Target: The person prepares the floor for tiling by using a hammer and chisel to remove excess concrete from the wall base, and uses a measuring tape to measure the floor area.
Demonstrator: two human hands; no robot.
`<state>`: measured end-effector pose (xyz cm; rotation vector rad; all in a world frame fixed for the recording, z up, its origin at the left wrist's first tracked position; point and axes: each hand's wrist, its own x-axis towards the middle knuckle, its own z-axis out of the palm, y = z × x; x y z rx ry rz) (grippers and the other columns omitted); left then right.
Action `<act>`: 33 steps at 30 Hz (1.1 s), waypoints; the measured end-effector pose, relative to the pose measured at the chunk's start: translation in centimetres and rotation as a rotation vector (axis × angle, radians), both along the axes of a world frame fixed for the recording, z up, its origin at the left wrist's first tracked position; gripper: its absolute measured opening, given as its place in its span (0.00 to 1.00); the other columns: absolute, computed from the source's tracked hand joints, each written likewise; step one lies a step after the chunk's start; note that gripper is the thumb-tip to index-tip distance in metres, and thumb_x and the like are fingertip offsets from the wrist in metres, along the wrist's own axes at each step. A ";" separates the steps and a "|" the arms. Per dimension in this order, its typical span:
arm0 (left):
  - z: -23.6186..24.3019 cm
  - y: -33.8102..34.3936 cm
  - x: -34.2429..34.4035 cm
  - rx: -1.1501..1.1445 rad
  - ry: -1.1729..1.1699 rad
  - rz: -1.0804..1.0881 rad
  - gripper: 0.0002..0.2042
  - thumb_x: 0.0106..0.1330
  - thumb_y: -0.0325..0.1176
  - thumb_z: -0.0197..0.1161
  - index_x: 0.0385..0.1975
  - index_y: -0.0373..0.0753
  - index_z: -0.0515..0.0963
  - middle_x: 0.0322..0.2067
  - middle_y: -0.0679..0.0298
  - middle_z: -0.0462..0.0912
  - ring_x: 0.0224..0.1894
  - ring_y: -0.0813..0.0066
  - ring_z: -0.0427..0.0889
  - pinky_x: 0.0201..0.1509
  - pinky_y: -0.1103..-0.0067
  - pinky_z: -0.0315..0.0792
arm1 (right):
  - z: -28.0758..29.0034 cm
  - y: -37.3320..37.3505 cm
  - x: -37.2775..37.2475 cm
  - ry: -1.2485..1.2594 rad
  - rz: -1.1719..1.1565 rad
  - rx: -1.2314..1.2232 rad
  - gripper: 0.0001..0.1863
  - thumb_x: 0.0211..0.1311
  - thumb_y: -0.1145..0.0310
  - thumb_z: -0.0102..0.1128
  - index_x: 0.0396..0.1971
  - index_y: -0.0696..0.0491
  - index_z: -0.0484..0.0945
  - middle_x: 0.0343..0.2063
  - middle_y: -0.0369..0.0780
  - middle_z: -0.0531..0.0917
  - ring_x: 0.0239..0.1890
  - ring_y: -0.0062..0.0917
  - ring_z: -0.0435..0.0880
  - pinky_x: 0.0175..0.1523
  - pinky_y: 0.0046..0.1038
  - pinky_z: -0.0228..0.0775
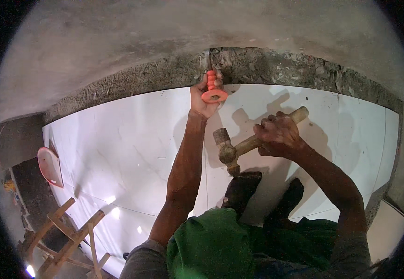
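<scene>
My left hand (204, 102) is closed around a chisel (211, 79) with an orange ridged grip and round guard, held at the rough concrete strip (267, 65) along the base of the wall. My right hand (276, 135) grips the wooden handle of a hammer (227, 151), whose worn metal head is below and right of the chisel, over the white tiled surface (127, 135). The chisel's tip is partly hard to make out against the concrete.
A red-rimmed basin (50, 165) lies at the tiles' left edge. A wooden ladder-like stand (69, 235) is at lower left, and a loose white panel (386, 228) at lower right. The plastered wall (202, 23) spans the top. My dark-clad feet (241, 190) rest on the tiles.
</scene>
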<state>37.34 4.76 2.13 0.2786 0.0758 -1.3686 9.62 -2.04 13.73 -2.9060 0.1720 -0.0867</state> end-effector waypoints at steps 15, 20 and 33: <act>-1.5 0.5 1.7 0.129 -0.135 -0.083 0.20 0.74 0.46 0.63 0.51 0.34 0.74 0.37 0.62 0.81 0.39 0.72 0.82 0.38 0.73 0.79 | -0.7 -0.7 6.6 0.405 -0.128 0.108 0.22 0.49 0.53 0.65 0.42 0.51 0.86 0.36 0.46 0.87 0.42 0.44 0.88 0.53 0.52 0.76; 0.0 0.1 0.8 0.210 -0.170 0.037 0.18 0.75 0.45 0.61 0.52 0.35 0.74 0.38 0.63 0.82 0.37 0.72 0.81 0.38 0.74 0.77 | -1.3 -1.4 6.7 0.200 0.307 0.106 0.21 0.49 0.55 0.65 0.41 0.50 0.86 0.31 0.47 0.85 0.43 0.44 0.87 0.54 0.50 0.76; -0.5 -1.6 2.9 0.075 -0.231 -0.177 0.13 0.77 0.39 0.57 0.51 0.38 0.72 0.41 0.61 0.80 0.38 0.70 0.80 0.44 0.69 0.79 | -1.3 -3.7 8.7 0.537 -0.159 0.049 0.23 0.43 0.53 0.69 0.40 0.48 0.86 0.34 0.44 0.87 0.42 0.42 0.88 0.49 0.50 0.78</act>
